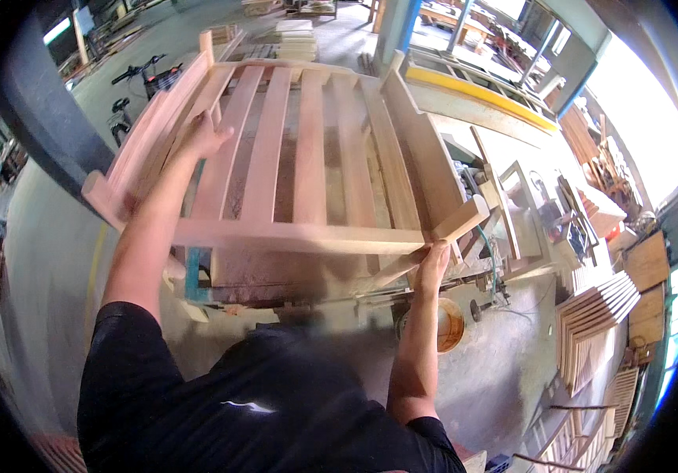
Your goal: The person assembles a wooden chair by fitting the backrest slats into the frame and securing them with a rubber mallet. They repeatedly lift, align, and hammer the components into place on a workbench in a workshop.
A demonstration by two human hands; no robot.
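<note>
With the wooden frame (299, 235) at twelve o'clock, our right hand (433, 260) at three grips its near corner; we cannot tell whether our left hand's (210, 138) fingers at ten grip anything; uneven pushing could, we judge, skew the frame.

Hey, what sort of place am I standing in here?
It looks like a woodworking or furniture workshop, judging by the slatted wooden frame in front of you, the stacked wooden pieces on the right, and the pile of pale boards in the background.
</note>
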